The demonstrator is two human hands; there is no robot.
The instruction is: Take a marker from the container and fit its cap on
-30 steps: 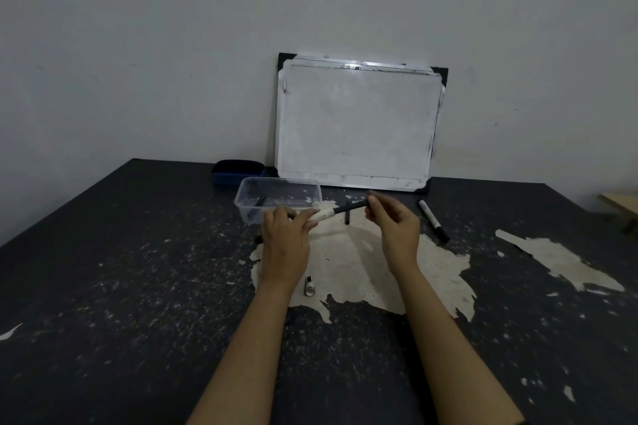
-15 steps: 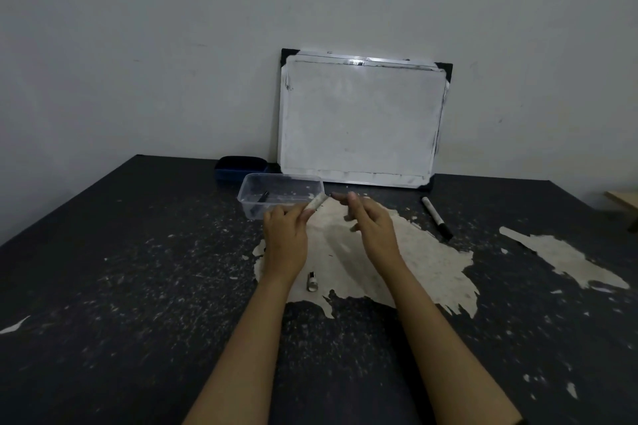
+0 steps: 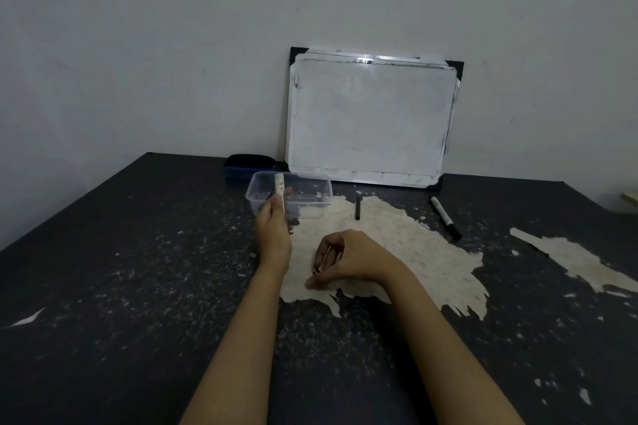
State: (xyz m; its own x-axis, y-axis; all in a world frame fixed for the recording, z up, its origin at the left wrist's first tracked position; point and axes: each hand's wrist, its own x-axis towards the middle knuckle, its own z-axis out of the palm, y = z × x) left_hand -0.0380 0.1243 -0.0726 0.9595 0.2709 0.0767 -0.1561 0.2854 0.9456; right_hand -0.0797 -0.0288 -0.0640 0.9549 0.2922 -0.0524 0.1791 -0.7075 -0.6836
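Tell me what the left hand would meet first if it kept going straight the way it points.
Probably the clear tub. The left hand, holding a white marker barrel upright, points away toward the wall, and the tub sits just beyond its fingers. Depth is unclear; they may already overlap its rim.

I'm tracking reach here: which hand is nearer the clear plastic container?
Left. The left hand, holding a white marker barrel, is right at the clear plastic container; the right hand sits nearer the person.

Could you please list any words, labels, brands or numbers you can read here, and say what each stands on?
No text can be read.
Marker barrel gripped by the left hand: dark print, too blurred to read.
Whiteboard: only faint smudges.
Marker on the table: no legible print.
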